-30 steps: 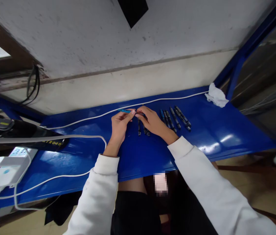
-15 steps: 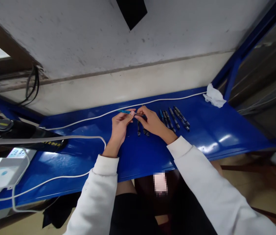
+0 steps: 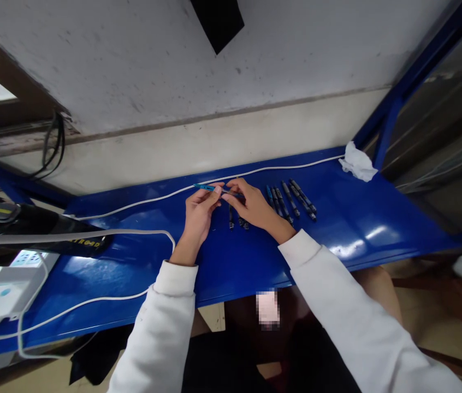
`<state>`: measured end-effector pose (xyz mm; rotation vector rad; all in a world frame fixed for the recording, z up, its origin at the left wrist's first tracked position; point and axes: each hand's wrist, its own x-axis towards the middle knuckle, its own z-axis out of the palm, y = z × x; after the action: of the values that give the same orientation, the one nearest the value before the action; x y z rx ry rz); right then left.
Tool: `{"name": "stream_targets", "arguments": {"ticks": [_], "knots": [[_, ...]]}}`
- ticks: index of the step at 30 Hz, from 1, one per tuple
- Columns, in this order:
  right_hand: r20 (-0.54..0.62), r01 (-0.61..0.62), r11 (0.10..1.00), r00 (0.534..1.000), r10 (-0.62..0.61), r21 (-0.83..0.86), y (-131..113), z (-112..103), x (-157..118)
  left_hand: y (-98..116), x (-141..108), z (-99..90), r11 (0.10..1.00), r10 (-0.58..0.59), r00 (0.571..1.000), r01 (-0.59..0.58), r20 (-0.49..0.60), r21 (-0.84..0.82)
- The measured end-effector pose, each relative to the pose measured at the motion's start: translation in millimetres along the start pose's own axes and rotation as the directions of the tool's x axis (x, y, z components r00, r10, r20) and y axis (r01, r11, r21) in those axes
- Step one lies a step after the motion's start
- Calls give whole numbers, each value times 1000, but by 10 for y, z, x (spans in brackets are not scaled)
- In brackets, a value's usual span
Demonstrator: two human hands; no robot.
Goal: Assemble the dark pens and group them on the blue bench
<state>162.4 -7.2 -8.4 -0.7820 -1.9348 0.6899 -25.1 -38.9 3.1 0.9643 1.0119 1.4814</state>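
Note:
Above the blue table, my left hand is closed on a blue pen, its tip pointing left past my fingers. My right hand pinches the pen's darker right-hand part; a thin shaft like a refill shows between the two hands. Just below my fingers lie several short dark pen pieces, partly covered by my right hand. To the right of that hand, several dark pens lie side by side, slanting, one with a blue end.
A white cable runs along the back of the blue table. Crumpled white tissue sits at the back right. At left are a black case, a white power strip and looping white cables. The wall rises behind.
My hands have drawn slightly apart, and a little more of the thin shaft shows between them. The left hand shifted slightly left with the blue pen.

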Motion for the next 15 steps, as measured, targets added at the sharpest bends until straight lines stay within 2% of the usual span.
{"name": "stream_targets", "arguments": {"ticks": [6,10,15], "knots": [[60,-23,1000,998,24,-12,-9,-12,5,-16,22,-5,999,-31,999,32,3,-35],[34,-64,998,997,64,-14,-19,-6,-4,-16,25,-21,995,-58,998,59,13,-79],[60,-32,999,998,35,-39,-27,4,-3,-3,18,-47,996,-60,998,62,28,-69]]}}
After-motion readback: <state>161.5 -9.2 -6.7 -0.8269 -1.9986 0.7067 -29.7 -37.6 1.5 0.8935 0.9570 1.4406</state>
